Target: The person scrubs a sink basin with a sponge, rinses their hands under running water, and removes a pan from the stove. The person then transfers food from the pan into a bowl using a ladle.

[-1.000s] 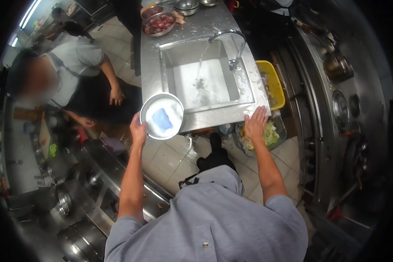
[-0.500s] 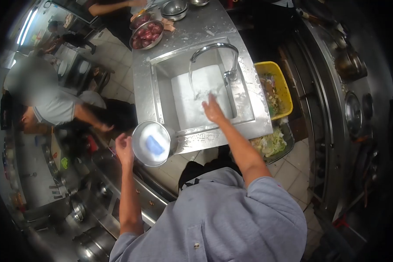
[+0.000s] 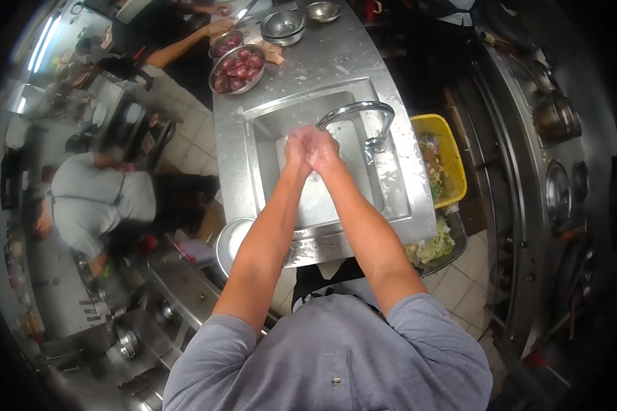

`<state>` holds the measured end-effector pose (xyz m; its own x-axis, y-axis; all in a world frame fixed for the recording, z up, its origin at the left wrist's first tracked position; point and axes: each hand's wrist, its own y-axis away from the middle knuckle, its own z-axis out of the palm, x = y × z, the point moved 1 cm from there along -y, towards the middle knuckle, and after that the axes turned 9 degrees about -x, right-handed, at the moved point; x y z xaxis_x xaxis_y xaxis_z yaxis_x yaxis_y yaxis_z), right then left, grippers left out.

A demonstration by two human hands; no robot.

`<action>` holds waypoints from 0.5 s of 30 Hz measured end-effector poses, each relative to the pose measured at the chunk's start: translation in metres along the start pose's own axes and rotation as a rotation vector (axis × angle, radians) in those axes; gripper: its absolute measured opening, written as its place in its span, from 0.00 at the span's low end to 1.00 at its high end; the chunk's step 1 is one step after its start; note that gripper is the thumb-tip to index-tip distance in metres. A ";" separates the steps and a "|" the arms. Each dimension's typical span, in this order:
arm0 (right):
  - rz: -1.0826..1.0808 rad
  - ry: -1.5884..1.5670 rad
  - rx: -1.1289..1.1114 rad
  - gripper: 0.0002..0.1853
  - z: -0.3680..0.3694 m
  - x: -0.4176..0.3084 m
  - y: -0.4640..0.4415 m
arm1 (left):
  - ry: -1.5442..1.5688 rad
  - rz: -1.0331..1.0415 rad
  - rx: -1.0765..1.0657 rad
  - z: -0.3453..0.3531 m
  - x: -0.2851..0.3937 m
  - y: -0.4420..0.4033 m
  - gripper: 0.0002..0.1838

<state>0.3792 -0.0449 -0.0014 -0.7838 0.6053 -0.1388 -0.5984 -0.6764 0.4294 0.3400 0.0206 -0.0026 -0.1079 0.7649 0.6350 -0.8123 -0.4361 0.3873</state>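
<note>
Above the metal sink point(image 3: 264, 154), my left hand point(image 3: 295, 149) and my right hand point(image 3: 326, 148) are held side by side, cupped with palms up beneath the spout of the chrome faucet point(image 3: 380, 113). Wet skin shines in the palms, and no solid object shows in them. The fingertips are blurred. Behind my left forearm, at the sink's near left corner, part of a round metal pot point(image 3: 224, 248) with a whitish inside is visible.
A bowl of red onions point(image 3: 238, 70) and stacked metal bowls point(image 3: 283, 26) stand on the far counter. A yellow bin point(image 3: 452, 161) and a container of lettuce scraps point(image 3: 435, 246) are at right. One co-worker point(image 3: 103, 195) bends at left; another's arm point(image 3: 185, 46) reaches near the onions.
My left hand has left the pot's side and joined my right hand under the faucet. The co-worker at left has shifted and bent lower. The view has moved slightly.
</note>
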 end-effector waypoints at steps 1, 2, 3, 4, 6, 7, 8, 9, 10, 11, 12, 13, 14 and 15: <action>-0.008 0.008 0.009 0.10 0.005 -0.012 0.001 | 0.034 0.051 -0.059 0.018 -0.003 0.003 0.23; -0.050 0.013 -0.010 0.12 0.009 -0.023 0.005 | 0.045 0.043 -0.055 0.034 -0.008 0.010 0.23; -0.088 0.016 -0.032 0.14 0.016 -0.033 0.012 | 0.055 0.040 -0.017 0.076 0.006 0.033 0.20; -0.088 0.097 -0.133 0.12 0.020 -0.046 0.021 | 0.064 0.038 0.026 0.098 0.010 0.049 0.18; -0.119 0.239 -0.338 0.12 0.007 -0.073 0.024 | 0.084 0.021 -0.050 0.101 -0.006 0.041 0.17; -0.105 0.245 -0.330 0.12 0.015 -0.082 0.044 | 0.096 0.015 -0.153 0.103 -0.011 0.038 0.17; -0.116 0.229 -0.242 0.14 0.041 -0.096 0.074 | 0.106 0.018 -0.144 0.108 -0.012 0.044 0.17; -0.129 0.212 -0.155 0.16 0.057 -0.108 0.098 | 0.077 -0.060 -0.235 0.121 -0.008 0.053 0.17; -0.124 0.219 -0.154 0.16 0.061 -0.120 0.110 | 0.047 -0.137 -0.329 0.129 -0.005 0.060 0.17; -0.149 0.429 -0.150 0.18 0.062 -0.134 0.121 | 0.054 -0.135 -0.327 0.130 -0.005 0.064 0.17; -0.175 0.635 -0.139 0.19 0.055 -0.147 0.132 | -0.002 -0.242 -0.342 0.129 -0.008 0.069 0.18; -0.181 0.637 -0.135 0.19 0.045 -0.160 0.140 | -0.064 -0.349 -0.365 0.130 -0.009 0.071 0.19; -0.117 0.789 -0.242 0.19 0.035 -0.174 0.146 | -0.066 -0.352 -0.376 0.131 -0.006 0.071 0.19; -0.047 0.940 -0.343 0.19 0.027 -0.181 0.157 | -0.174 -0.399 -0.398 0.128 -0.004 0.074 0.20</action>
<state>0.4321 -0.2495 0.1147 -0.4819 0.1574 -0.8620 -0.5316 -0.8345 0.1449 0.3531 -0.0754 0.1093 0.3190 0.7293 0.6053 -0.9269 0.1070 0.3597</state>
